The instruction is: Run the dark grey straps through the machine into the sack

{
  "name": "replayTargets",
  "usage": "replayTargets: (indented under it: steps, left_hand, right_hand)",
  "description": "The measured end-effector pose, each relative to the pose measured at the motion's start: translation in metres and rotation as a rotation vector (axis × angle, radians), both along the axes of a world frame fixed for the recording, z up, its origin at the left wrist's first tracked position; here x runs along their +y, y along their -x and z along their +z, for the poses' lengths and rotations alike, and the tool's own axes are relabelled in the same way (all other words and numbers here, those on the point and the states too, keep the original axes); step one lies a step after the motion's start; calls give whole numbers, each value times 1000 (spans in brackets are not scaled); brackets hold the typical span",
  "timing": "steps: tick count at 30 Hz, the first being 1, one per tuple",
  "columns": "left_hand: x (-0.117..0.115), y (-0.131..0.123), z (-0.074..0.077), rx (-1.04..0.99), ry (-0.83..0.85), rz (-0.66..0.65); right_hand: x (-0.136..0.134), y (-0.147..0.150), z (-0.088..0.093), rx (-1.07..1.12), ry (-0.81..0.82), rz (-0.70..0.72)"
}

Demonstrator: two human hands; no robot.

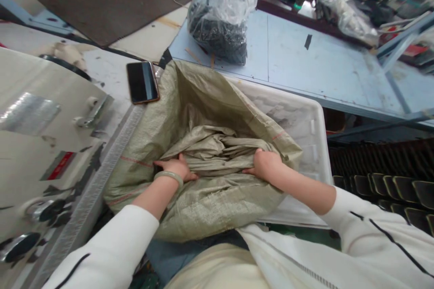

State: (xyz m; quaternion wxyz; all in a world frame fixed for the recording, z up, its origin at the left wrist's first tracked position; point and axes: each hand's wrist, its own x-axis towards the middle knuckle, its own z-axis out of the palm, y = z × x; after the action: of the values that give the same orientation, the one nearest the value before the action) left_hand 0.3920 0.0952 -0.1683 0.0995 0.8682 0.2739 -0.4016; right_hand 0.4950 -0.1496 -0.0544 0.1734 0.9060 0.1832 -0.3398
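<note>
A large olive-green woven sack lies wide open in front of me, its mouth facing up and its middle bunched into loose folds. At the left of these folds, my left hand, with a pale bangle at the wrist, grips the sack's material; some of its fingers are hidden in the cloth. My right hand is closed on the right end of the same folds, fingers curled under. Beneath the sack's right side sits a white plastic crate. What lies deeper inside the sack is hidden.
A phone rests beside the sack's left edge, near a beige machine. Behind stands a clear plastic bag of dark pieces on a blue table. A brown sheet lies at back left; dark stacked pieces are at right.
</note>
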Motion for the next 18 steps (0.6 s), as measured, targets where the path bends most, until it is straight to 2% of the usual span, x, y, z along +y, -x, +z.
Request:
replayTargets:
  steps: [2,4,7,10,12,14,16,18]
  left_hand:
    - [4,-1,13,-13,6,-43]
    - [5,-2,21,-77,165,-133]
    - [2,-3,26,-113,420,-241]
    - [-3,-1,36,-214,504,-254]
    - [-9,4,52,-308,525,-248]
    - [-15,16,75,-392,550,-235]
    - [-22,39,102,-495,576,-196]
    - [-27,75,127,-695,658,-65]
  right_hand:
    - [-5,0,11,-99,-9,7]
    - [-12,3,9,-2,35,78]
    - [-20,5,-12,270,107,215]
    - [-11,-4,-35,288,54,290]
    - [11,-11,-48,207,-29,338]
    - [44,-13,-60,86,-174,406]
    - [82,-11,-72,-5,-332,514]
    - [117,-4,-81,15,-390,614]
